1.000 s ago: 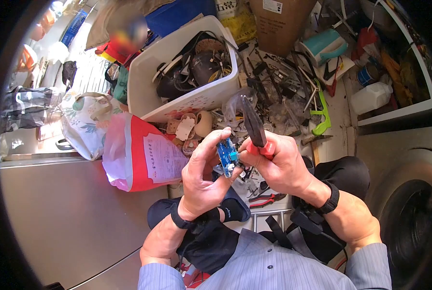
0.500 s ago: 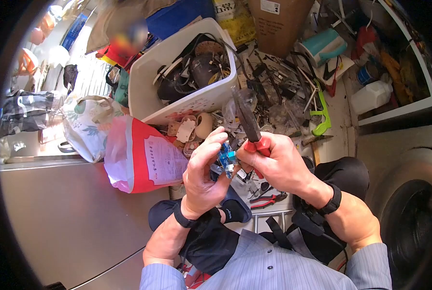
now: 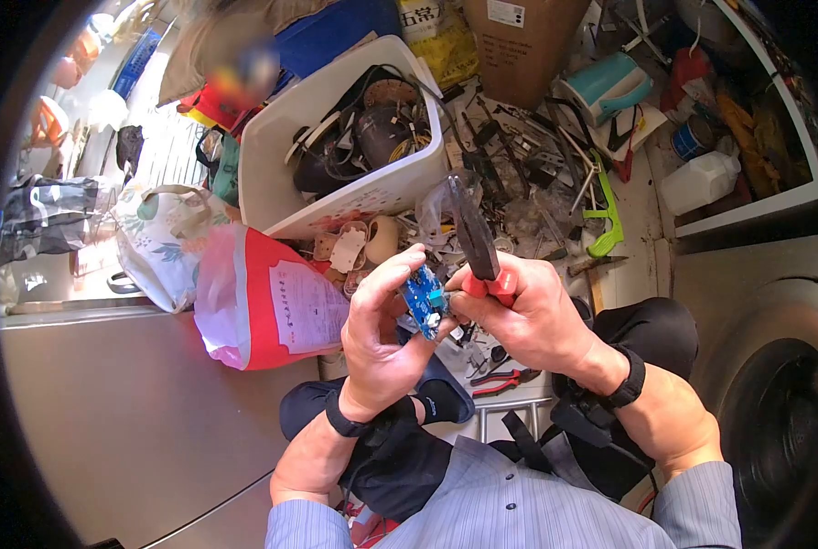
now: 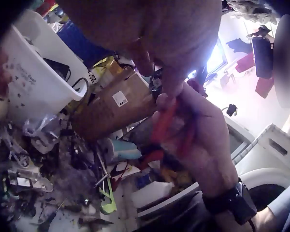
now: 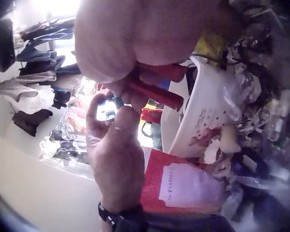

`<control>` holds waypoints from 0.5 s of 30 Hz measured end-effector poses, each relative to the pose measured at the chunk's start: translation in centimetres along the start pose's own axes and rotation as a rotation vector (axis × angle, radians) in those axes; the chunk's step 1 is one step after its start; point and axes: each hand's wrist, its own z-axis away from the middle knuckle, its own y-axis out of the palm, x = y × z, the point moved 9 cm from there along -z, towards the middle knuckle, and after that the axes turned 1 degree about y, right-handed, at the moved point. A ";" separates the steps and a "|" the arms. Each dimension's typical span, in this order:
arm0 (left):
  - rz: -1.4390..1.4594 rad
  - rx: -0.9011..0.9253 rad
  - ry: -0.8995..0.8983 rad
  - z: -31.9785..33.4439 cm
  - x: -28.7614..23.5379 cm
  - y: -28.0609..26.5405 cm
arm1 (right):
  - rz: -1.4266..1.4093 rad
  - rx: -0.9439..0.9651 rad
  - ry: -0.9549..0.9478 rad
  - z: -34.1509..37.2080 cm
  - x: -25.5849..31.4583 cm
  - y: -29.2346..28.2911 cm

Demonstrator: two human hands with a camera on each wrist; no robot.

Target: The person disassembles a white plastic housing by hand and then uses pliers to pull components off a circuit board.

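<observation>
Left hand (image 3: 382,334) has the blue circuit board (image 3: 425,297) pinched between thumb and fingers, tilted up in mid-air, and right beside it the right hand (image 3: 539,306) is wrapped around red-handled pliers (image 3: 476,233), dark nose pointing away, fingertips at the board's edge, though whether they touch it, I can't tell! Below the hands lies a second pair of pliers (image 3: 505,382), jaws apart; beyond, a red bag (image 3: 259,306) stands on the left, then the white bin (image 3: 363,194) full of cables, and farther back a cardboard box (image 3: 523,55).

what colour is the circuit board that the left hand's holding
The circuit board is blue, clearest in the head view.
</observation>
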 end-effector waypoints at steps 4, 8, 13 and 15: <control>-0.032 0.003 0.042 0.0 -0.3 -0.1 | -0.144 0.012 0.073 -0.2 -0.5 0.3; -0.059 0.002 0.079 0.0 -0.6 -0.3 | -0.308 0.076 0.230 0.1 -0.7 0.8; -0.144 0.052 0.106 0.6 -0.1 -0.3 | -0.040 0.072 0.201 -0.3 -1.5 0.4; -0.199 0.075 0.123 0.6 -0.3 -0.2 | -0.035 0.090 0.253 -0.2 -1.7 0.6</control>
